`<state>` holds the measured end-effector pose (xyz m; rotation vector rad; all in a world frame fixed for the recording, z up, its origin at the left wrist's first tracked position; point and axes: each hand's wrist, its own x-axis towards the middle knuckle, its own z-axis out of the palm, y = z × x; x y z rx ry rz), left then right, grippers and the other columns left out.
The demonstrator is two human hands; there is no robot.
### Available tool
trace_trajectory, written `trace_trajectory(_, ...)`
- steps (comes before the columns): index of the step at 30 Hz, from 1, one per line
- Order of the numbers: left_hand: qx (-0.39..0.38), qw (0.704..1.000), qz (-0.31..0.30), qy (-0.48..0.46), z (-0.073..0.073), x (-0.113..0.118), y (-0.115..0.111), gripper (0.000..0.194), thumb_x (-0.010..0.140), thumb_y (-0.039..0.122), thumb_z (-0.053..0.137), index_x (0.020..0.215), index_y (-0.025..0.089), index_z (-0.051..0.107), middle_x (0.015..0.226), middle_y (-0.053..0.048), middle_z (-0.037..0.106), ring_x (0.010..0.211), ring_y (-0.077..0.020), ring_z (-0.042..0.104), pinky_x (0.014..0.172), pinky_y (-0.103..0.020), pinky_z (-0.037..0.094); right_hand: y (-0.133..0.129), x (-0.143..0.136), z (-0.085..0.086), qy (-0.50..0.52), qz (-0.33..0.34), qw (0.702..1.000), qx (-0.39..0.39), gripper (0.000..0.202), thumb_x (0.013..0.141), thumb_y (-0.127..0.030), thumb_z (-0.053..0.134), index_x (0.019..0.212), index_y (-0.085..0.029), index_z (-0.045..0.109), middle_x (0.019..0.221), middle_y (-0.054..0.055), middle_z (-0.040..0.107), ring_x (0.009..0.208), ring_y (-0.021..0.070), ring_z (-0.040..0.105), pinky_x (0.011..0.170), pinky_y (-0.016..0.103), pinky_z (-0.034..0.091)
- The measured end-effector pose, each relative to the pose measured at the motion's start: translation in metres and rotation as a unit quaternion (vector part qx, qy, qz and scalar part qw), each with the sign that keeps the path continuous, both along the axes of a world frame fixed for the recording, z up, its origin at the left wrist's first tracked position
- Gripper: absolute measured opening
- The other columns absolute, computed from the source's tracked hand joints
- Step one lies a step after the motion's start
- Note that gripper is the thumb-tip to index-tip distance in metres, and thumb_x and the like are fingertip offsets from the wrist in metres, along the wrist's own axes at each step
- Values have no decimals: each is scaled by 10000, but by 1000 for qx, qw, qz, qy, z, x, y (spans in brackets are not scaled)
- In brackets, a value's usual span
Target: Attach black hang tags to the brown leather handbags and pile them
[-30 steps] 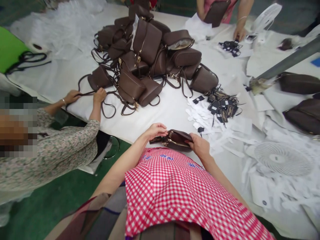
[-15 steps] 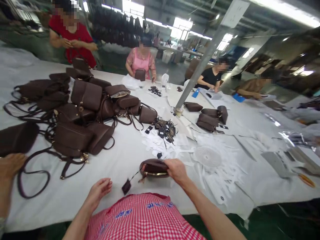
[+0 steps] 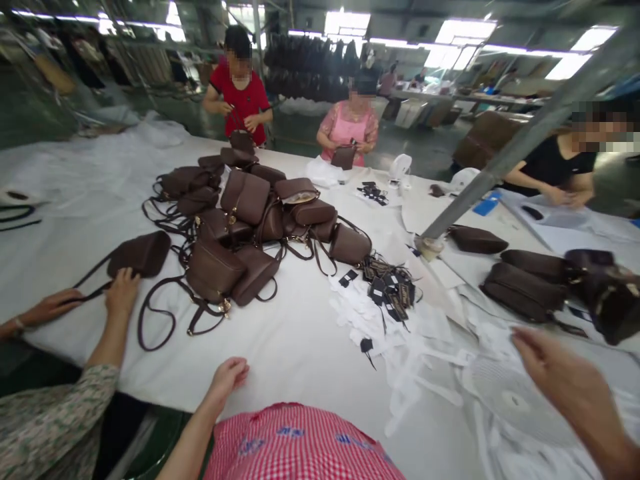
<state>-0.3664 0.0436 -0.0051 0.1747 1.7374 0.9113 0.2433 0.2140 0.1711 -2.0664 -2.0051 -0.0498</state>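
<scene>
My left hand (image 3: 229,379) hovers at the near table edge, in front of the gingham apron, its fingers loosely bent with nothing in them. Far to the right, my right hand (image 3: 565,377) is over white paper strips, slightly blurred and holding nothing I can see; its fingers point away from me. Beyond it a dark brown handbag (image 3: 617,300) with a gold-coloured fitting rests beside other brown bags (image 3: 523,290). Black hang tags (image 3: 393,287) with cords lie heaped between my hands, farther back. One small black tag (image 3: 367,345) lies closer to me.
Brown handbags (image 3: 215,267) with straps are piled left of centre. At the left, a co-worker's hands (image 3: 123,287) hold a brown bag (image 3: 140,253) and its strap. A slanted metal post (image 3: 500,160) stands on the table (image 3: 300,347). Several people work across it.
My right hand has let go of the brown handbag and swung right; the bag now lies at the far right. The view has turned right. A co-worker's second hand shows at left.
</scene>
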Motion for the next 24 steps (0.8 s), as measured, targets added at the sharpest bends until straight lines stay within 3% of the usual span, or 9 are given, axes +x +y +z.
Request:
trace_trajectory(4,38,989,-103,98,-2,3,36,263,628,406,649,725,169,587,646,0,630,612,-153,601,592,-258,465,4,-99,-77,115,116,977,-136,379,800,-516,465,931,-256,707,983,107,740,871,366,681,794,530,513)
trace_trajectory(6,74,963,-175,192,-8,5,62,225,686,399,575,724,178,590,647,-6,625,658,-181,609,632,-287,483,8,-142,-100,211,149,947,-190,356,805,-516,495,909,-255,713,996,89,745,938,338,677,879,507,504)
trace_trajectory(8,123,920,-236,286,-19,11,92,218,750,369,501,778,185,614,759,-38,667,776,-210,637,731,-326,510,19,-181,-114,333,145,893,-264,374,800,-546,533,916,-239,712,984,90,745,951,304,678,873,465,523)
trace_trajectory(12,212,807,-299,463,-57,33,140,314,842,280,420,1045,180,638,1174,-107,650,1131,-247,583,970,-411,464,63,-247,-140,578,23,738,-346,470,719,-576,670,992,-194,701,1116,126,701,987,287,676,833,447,553)
trace_trajectory(15,229,706,-320,589,-89,46,153,380,847,204,422,1167,146,617,1339,-144,561,1220,-276,522,1022,-454,416,120,-282,-168,722,-108,614,-299,342,698,-391,770,955,-179,696,1141,118,685,1012,253,670,893,416,539)
trace_trajectory(17,232,650,-331,644,-104,48,154,412,840,187,449,1223,148,596,1385,-145,524,1211,-286,521,1014,-454,406,167,-296,-190,782,-221,531,-241,228,709,-270,770,885,-166,670,1030,109,705,948,218,685,889,375,547)
trace_trajectory(20,243,604,-334,681,-115,44,151,437,837,188,473,1261,161,573,1405,-134,507,1199,-278,523,1005,-433,396,237,-304,-223,797,-310,483,-188,139,803,-294,680,789,-182,599,824,71,688,837,171,688,840,315,566)
trace_trajectory(24,252,590,-344,686,-117,39,151,509,832,198,484,1339,176,507,1438,-123,475,1224,-266,507,1015,-410,388,307,-312,-257,808,-353,453,-134,169,872,-374,580,814,-216,562,761,25,672,802,144,681,788,280,578)
